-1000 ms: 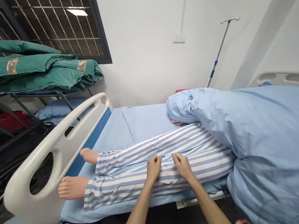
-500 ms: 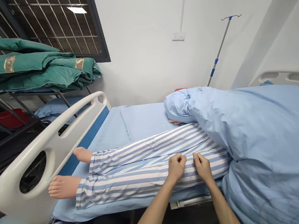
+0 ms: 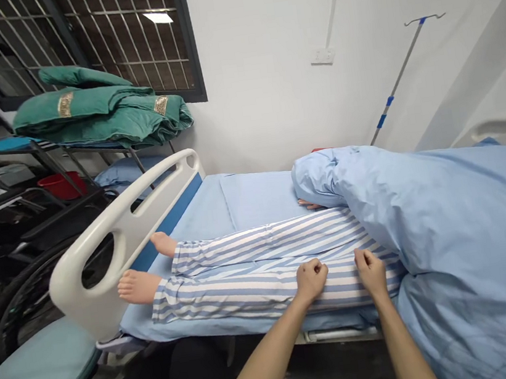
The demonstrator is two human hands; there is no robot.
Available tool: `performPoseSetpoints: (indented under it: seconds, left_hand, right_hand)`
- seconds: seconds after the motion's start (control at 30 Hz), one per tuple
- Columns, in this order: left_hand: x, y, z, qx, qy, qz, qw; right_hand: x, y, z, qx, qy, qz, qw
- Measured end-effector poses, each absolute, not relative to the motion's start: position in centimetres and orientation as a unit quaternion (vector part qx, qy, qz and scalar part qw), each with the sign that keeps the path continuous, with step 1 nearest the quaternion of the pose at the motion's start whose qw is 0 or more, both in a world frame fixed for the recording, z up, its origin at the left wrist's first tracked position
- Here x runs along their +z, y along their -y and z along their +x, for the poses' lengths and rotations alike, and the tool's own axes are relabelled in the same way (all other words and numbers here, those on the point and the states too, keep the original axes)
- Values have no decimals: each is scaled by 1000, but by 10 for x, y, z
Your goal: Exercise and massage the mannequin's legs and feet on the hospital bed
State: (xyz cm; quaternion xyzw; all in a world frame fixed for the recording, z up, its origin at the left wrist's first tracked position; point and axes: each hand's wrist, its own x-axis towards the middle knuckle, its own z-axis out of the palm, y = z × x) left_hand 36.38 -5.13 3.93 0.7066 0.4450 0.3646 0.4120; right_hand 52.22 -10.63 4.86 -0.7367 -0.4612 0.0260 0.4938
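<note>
A lifelike figure lies on the hospital bed in blue-and-white striped pyjama trousers (image 3: 257,291), its bare feet (image 3: 138,286) toward the white footboard (image 3: 121,231). My left hand (image 3: 311,280) rests on the nearer trouser leg, its fingers pinching the striped cloth. My right hand (image 3: 371,272) pinches the same cloth closer to the light blue quilt (image 3: 461,212), which hides the figure's upper body. A small bare hand (image 3: 308,204) shows at the quilt's far edge. The far leg lies beyond my hands, untouched.
A blue sheet (image 3: 258,195) covers the far side of the bed. Behind the footboard stand a wheelchair (image 3: 17,307) and a rack with folded green bedding (image 3: 98,113). A red basin (image 3: 62,186) sits beneath it. An IV pole (image 3: 399,74) stands by the wall.
Both hands have moved along the leg, away from the feet and toward the quilt, and have spread slightly apart. The whole view has also shifted a little.
</note>
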Motion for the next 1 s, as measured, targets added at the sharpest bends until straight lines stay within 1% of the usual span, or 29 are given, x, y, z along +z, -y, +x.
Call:
performPoseSetpoints:
  seconds: [0.07, 0.13, 0.23, 0.33, 0.43, 0.5, 0.57, 0.63, 0.7, 0.77, 0.83, 0.9, 1.0]
  left_hand:
    - [43, 46, 347, 364, -430, 692, 451]
    - [49, 34, 313, 375, -429, 684, 456]
    - [59, 11, 234, 408, -465, 677, 398]
    - [65, -11, 144, 439, -525, 652, 325]
    - [55, -23, 75, 443, -577, 634, 263]
    - [39, -26, 50, 417, -616, 633, 215]
    - [21, -27, 40, 368, -646, 652, 145]
    - [7, -27, 39, 320, -671, 664, 84]
    - [0, -28, 41, 294, -691, 657, 60]
    - [1, -30, 41, 294, -697, 651, 68]
    - [8, -30, 41, 323, -684, 645, 109]
    - [17, -30, 44, 383, -663, 622, 164]
    - [26, -26, 61, 471, -611, 589, 238]
  right_hand:
    - [43, 106, 529, -12, 462, -761, 456]
    - [39, 106, 533, -33, 453, -782, 427]
    - [40, 104, 529, -43, 431, -806, 403]
    - [44, 97, 502, -36, 451, -793, 407]
    - [46, 83, 438, 2, 503, -740, 447]
    - [47, 69, 378, 64, 564, -678, 467]
    - [49, 53, 315, 119, 616, -627, 462]
    - [52, 38, 260, 151, 669, -582, 438]
    - [52, 24, 218, 166, 707, -551, 412]
    - [46, 12, 189, 168, 725, -538, 396]
    - [35, 3, 171, 170, 723, -543, 391]
    - [24, -4, 162, 182, 709, -555, 396]
    - [21, -10, 163, 235, 667, -555, 437]
